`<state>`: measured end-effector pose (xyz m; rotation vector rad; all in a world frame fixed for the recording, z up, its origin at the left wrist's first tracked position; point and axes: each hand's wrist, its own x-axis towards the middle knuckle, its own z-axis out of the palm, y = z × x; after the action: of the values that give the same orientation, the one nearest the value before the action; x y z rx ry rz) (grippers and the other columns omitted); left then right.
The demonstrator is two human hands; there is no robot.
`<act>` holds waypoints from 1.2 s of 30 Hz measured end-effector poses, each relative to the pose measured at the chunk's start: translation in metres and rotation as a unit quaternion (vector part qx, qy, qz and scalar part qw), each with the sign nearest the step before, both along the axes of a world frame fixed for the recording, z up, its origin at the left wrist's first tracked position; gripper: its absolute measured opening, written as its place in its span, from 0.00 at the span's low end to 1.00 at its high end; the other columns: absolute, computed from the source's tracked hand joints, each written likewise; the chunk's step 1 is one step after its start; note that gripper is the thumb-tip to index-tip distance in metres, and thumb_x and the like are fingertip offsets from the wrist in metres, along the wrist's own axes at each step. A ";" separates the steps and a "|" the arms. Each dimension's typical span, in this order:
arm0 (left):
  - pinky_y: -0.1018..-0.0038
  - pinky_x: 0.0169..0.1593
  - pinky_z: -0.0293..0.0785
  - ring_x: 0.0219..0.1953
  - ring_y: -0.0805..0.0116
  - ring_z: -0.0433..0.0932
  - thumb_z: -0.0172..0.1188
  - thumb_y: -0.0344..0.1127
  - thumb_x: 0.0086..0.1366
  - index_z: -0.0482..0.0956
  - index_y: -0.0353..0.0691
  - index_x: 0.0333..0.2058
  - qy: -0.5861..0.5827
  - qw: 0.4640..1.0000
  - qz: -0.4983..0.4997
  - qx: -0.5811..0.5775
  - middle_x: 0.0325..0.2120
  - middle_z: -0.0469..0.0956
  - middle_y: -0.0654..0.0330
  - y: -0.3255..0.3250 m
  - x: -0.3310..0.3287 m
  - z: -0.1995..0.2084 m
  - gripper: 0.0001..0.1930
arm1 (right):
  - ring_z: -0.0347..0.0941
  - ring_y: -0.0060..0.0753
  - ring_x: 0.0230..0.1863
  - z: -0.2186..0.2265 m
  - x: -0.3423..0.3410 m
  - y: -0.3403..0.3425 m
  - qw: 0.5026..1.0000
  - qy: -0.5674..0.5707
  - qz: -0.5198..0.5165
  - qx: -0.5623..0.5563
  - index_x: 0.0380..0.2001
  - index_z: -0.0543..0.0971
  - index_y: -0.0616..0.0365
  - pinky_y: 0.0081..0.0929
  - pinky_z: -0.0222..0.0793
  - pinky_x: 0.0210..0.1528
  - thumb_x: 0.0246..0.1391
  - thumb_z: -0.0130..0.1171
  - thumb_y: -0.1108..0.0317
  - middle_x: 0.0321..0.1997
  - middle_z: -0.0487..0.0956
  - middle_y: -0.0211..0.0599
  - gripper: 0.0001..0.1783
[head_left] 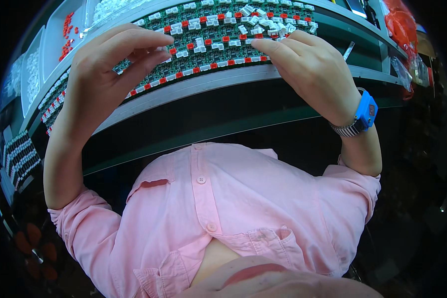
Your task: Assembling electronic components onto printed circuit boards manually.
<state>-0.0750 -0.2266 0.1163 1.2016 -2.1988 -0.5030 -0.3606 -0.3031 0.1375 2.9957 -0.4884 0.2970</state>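
Rows of green circuit boards [202, 31] carry white and red connectors and lie side by side in a rack. My left hand [109, 62] hovers over their left part, thumb and index finger curved close together; a small whitish bit shows by the fingertips, too small to name. On the right, my right hand [310, 64] rests low over the boards. One of its digits reaches left to the front rows, and the others are curled in, their tips hidden. A pile of loose white connectors [263, 24] lies on the boards just beyond it.
A tray [54, 37] with red connectors stands at the far left, beside bins of white pieces [33, 74]. A metal rail [198, 89] runs along the near side. Stacked boards [22, 154] are at lower left, a red plastic bag [401, 30] at far right.
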 end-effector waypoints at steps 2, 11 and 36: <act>0.81 0.32 0.71 0.31 0.70 0.75 0.63 0.23 0.60 0.82 0.38 0.44 -0.011 1.000 0.007 0.001 0.36 0.78 0.60 0.001 0.000 0.002 0.13 | 0.70 0.26 0.27 0.002 0.001 -0.001 1.000 0.002 0.010 -0.010 0.46 0.76 0.57 0.21 0.68 0.32 0.48 0.62 0.77 0.27 0.74 0.29 0.19; 0.81 0.34 0.71 0.34 0.70 0.75 0.60 0.24 0.63 0.82 0.37 0.45 -0.034 0.999 0.033 -0.024 0.37 0.78 0.59 -0.002 -0.004 0.003 0.12 | 0.70 0.26 0.29 -0.009 -0.006 -0.013 0.992 -0.087 0.088 -0.018 0.42 0.78 0.55 0.21 0.68 0.33 0.47 0.64 0.75 0.28 0.74 0.29 0.16; 0.78 0.30 0.69 0.25 0.71 0.72 0.63 0.21 0.56 0.79 0.36 0.33 -0.124 0.988 0.087 0.027 0.28 0.77 0.63 -0.011 -0.022 0.010 0.06 | 0.77 0.28 0.38 -0.036 0.032 -0.027 0.917 -0.249 0.013 0.310 0.36 0.81 0.58 0.19 0.76 0.38 0.49 0.65 0.78 0.41 0.81 0.35 0.09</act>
<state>-0.0972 -0.2372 0.1265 1.5418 -2.2668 -0.3599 -0.3287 -0.3301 0.1014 3.5191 -0.6905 1.1226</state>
